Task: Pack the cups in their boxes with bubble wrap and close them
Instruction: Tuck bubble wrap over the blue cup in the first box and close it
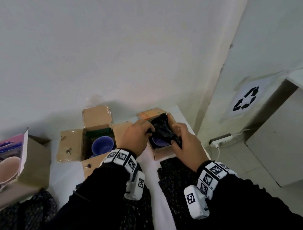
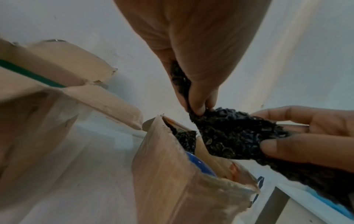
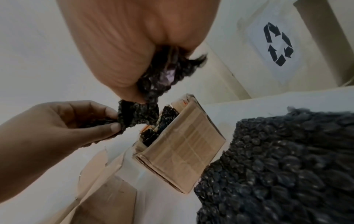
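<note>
A: On the white desk (image 1: pixel 152 169), what stands where?

B: Three open boxes. The right box (image 1: pixel 161 150) holds a blue cup (image 1: pixel 158 141), likely waiting for padding.

A: The black bubble wrap (image 1: pixel 162 130)?

B: Stretched over that cup. The left hand (image 1: pixel 137 134) pinches one edge and the right hand (image 1: pixel 183 141) pinches the other, fingers curled on it, probably to spread it before tucking it in.
</note>
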Tool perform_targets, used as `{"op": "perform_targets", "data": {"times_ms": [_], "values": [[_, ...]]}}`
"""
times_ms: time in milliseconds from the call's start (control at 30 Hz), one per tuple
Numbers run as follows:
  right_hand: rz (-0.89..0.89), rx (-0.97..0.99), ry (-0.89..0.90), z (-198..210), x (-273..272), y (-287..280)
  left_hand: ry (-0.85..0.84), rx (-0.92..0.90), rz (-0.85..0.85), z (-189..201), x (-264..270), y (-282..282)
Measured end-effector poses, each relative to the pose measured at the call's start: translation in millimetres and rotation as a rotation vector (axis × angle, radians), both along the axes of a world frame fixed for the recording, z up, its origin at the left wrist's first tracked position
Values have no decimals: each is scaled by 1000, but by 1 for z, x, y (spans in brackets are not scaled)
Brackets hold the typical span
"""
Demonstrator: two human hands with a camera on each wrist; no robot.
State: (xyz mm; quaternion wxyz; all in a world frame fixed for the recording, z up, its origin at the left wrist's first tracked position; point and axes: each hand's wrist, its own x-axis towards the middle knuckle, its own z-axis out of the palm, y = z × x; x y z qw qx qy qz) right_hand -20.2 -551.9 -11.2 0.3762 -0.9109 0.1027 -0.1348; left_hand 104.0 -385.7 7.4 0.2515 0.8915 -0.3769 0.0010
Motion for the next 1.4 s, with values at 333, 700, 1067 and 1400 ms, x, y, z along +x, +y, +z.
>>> {"op": "perform_targets", "data": {"times_ms": [333, 700, 1067, 1400], "values": [[102, -51, 201, -38, 56, 22, -215, 323, 16, -18, 40, -17], [229, -266, 364, -32, 69, 15, -315, 375, -72, -38, 58, -8], [311, -390, 498, -29, 85, 22, -335, 483, -27, -50, 49, -5], [186, -190, 244, -48, 67, 15, -282, 468, -162, -55, 48, 7]]}}
